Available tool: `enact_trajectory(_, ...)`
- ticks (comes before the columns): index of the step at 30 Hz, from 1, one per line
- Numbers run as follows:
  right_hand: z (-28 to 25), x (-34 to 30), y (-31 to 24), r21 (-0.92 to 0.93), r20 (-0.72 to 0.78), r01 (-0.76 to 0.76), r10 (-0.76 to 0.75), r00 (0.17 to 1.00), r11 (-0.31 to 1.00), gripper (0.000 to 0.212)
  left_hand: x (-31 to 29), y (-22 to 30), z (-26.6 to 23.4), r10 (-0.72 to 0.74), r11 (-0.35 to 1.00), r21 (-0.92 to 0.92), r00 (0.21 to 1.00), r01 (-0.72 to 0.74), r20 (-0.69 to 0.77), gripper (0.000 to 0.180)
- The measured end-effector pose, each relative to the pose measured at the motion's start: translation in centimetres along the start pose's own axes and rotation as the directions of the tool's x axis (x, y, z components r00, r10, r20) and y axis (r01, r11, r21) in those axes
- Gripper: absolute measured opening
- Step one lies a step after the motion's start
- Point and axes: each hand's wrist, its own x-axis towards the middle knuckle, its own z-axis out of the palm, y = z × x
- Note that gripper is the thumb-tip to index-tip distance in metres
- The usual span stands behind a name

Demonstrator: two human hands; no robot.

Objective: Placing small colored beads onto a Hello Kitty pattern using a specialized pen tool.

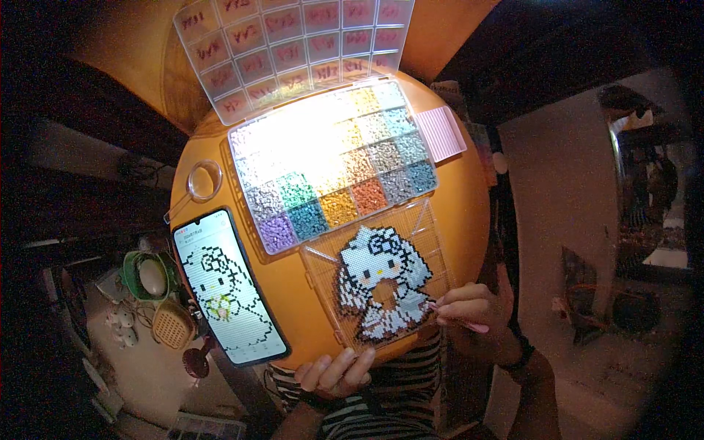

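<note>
A bead picture of a white long-eared character (396, 275), with black outlines and a brown gap in its middle, lies on a clear pegboard (334, 312). My right hand (469, 304) is closed on slim pink tweezers (477, 326); their tip is at the picture's lower right edge. My left hand (336, 374) rests at the table's near edge, just below the pegboard, its fingers stretched out and holding nothing. Left of the board lies a phone (231, 286), its lit screen showing a dotted black outline pattern.
Behind the pegboard stands a compartment box (370, 196) of coloured beads, washed out by glare; its clear lid (293, 55) is raised. On the round orange table (462, 220) are a small clear round dish with a handle (204, 180) and a pink ridged piece (440, 134).
</note>
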Motion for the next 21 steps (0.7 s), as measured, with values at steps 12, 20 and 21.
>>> enact_trajectory(12,0.0,1.3,-0.2,-0.03,0.024,0.042,-0.042,0.999,0.999,0.025,1.1,-0.2,-1.0,-0.063,0.998,-0.008,0.997,0.063,0.034,0.024)
enact_trajectory(20,-0.1,1.6,-0.3,-0.042,0.029,0.046,-0.045,0.999,0.998,0.027,2.4,-0.6,-1.7,-0.044,0.999,-0.022,0.997,0.045,0.057,0.022)
enact_trajectory(21,-0.2,1.7,-0.4,-0.042,0.029,0.047,-0.046,0.999,0.998,0.027,2.6,-0.5,-1.8,-0.059,0.998,-0.025,0.997,0.06,0.056,0.022)
